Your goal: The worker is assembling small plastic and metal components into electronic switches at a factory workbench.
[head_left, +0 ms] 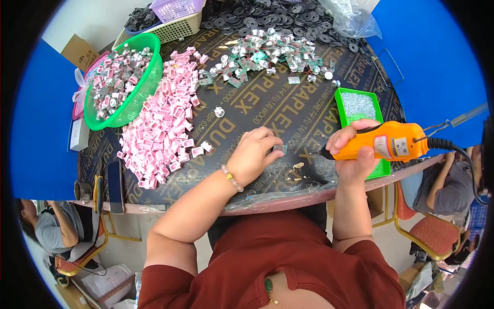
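Note:
My left hand pinches a small part with a greenish edge between thumb and fingertips, just above the table; the fingers hide most of it. In my right hand is an orange electric screwdriver, held level with its tip toward the left hand. A gap separates the tip from the part. Behind the right hand lies a green tray of small silvery screws. Pink plastic housings form a large heap to the left. One small round white piece lies alone beyond my left hand.
Green circuit boards with wires are piled at the back, before black discs. A green basket of pink assemblies tilts at far left. The screwdriver's black cable and a hanging spring run right. People sit at both sides.

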`<action>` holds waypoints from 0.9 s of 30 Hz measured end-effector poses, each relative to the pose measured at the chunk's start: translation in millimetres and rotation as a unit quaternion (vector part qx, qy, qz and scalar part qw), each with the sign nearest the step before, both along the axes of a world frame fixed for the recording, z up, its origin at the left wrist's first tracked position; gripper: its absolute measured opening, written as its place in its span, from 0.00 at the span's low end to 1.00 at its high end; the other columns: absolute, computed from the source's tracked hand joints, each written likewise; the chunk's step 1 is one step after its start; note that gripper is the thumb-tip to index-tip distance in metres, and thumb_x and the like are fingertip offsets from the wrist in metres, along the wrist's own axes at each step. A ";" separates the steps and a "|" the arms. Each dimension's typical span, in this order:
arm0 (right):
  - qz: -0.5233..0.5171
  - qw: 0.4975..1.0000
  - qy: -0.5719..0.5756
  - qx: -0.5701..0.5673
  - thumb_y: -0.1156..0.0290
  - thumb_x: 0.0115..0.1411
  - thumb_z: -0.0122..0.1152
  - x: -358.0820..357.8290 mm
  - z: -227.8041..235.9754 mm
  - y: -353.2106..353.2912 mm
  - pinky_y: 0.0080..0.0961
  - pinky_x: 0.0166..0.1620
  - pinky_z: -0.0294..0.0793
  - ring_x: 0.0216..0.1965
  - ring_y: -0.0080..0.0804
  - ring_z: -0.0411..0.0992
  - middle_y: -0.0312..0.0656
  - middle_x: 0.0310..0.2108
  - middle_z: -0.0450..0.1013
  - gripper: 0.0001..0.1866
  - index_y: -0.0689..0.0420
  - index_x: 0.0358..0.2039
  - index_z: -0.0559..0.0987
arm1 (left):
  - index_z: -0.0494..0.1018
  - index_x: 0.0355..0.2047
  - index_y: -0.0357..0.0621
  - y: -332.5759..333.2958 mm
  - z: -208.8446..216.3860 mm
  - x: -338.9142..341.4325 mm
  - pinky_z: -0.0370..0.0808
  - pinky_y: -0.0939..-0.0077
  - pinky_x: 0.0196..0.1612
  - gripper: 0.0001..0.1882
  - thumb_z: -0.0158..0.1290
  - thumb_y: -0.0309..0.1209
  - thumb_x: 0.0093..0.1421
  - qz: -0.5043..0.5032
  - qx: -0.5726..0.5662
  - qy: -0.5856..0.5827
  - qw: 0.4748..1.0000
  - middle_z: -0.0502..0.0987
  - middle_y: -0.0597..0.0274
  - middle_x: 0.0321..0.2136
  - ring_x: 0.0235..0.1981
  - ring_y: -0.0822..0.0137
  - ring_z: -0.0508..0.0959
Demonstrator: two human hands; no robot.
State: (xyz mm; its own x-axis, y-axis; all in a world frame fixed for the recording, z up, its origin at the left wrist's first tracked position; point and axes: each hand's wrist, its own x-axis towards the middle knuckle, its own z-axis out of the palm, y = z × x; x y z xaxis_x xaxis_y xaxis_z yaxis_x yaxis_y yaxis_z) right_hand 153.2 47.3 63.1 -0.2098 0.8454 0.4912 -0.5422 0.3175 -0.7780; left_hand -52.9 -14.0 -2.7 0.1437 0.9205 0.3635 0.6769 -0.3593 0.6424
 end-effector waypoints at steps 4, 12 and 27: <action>0.006 1.000 -0.002 0.000 0.51 0.53 0.65 -3.7 -0.4 2.5 0.25 0.27 0.73 0.20 0.27 0.68 0.43 0.22 0.70 0.30 0.61 0.44 0.66 | 0.76 0.34 0.44 1.0 4.3 3.1 0.68 0.66 0.43 0.12 0.61 0.31 0.48 0.007 -0.012 0.051 0.999 0.74 0.60 0.32 0.38 0.57 0.73; 0.060 0.998 0.001 0.009 0.54 0.54 0.65 -26.0 3.2 9.8 0.20 0.26 0.71 0.21 0.27 0.69 0.44 0.22 0.71 0.29 0.62 0.45 0.66 | 0.77 0.32 0.43 0.4 2.8 8.8 0.70 0.66 0.41 0.11 0.61 0.29 0.46 0.018 0.000 0.039 0.999 0.74 0.59 0.30 0.35 0.56 0.75; 0.055 0.997 -0.045 0.009 0.47 0.55 0.61 -45.1 -10.8 11.2 0.27 0.26 0.74 0.19 0.27 0.68 0.43 0.21 0.69 0.30 0.61 0.44 0.66 | 0.77 0.33 0.44 -1.5 7.2 5.7 0.68 0.64 0.43 0.09 0.58 0.31 0.50 0.013 -0.035 0.043 0.998 0.72 0.60 0.30 0.37 0.57 0.73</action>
State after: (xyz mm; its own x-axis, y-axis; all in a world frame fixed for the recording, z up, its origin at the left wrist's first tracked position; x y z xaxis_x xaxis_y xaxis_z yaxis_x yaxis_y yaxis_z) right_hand 108.1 58.5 52.3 -0.3442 0.8065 0.4807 -0.5030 0.2739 -0.8197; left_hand -47.2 -15.4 4.5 0.1478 0.9471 0.2848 0.7391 -0.2971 0.6046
